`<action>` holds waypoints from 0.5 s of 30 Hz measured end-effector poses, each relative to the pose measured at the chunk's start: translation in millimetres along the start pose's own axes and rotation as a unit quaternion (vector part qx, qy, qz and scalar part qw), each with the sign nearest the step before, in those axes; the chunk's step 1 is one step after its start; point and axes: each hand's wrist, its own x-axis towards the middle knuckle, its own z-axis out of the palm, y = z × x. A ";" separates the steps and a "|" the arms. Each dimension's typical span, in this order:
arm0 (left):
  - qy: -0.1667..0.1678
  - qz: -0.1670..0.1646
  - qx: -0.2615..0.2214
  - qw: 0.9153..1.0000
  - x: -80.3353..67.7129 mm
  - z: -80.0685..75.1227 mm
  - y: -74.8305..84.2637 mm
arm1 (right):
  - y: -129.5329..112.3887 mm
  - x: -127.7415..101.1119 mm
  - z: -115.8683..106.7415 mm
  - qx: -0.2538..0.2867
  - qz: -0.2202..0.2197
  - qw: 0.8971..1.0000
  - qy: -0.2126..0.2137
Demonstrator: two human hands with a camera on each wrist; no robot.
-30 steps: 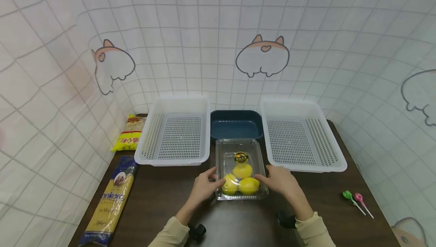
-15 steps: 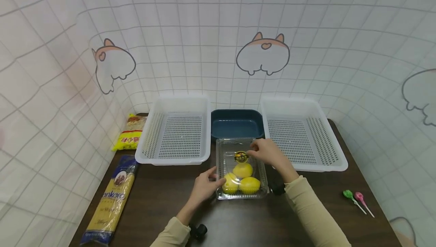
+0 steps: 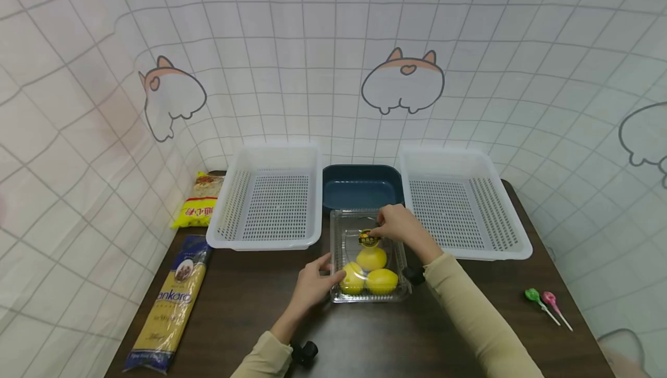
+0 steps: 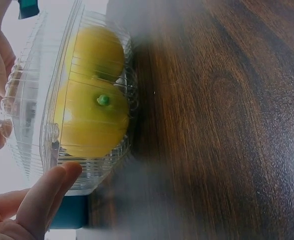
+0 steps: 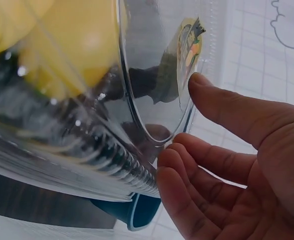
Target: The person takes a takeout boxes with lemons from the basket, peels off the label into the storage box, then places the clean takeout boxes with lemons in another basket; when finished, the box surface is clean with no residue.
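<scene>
A clear plastic clamshell box with several yellow lemons stands mid-table. Its lid carries a round black-and-gold sticker. My left hand holds the box's left side, thumb over the lid and fingers along the wall; in the left wrist view a fingertip meets the rim near a lemon. Above the lid's upper right part is my right hand, thumb tip right at the sticker. Its other fingers are loosely bent, with nothing seen between them and the thumb.
White perforated baskets stand at back left and back right, with a dark blue dish between them. Leftward lie a yellow food bag and a long pasta pack. Green and pink lollipops lie at the right.
My right hand has left the box's right side, gone up over the lid, then shifted slightly left to the sticker. The left hand and the box have stayed in place.
</scene>
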 end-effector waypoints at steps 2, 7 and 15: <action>0.001 -0.001 -0.001 1.000 -0.1 -0.2 -0.4 | -0.7 1.1 0.9 -0.002 0.007 1.000 0.006; 0.001 -0.003 -0.003 1.000 -0.5 0.0 -1.1 | -0.9 3.6 3.7 0.003 0.024 1.000 0.012; -0.001 0.000 -0.014 1.000 -0.2 0.3 -1.3 | -2.1 5.3 2.8 0.014 0.035 0.999 0.000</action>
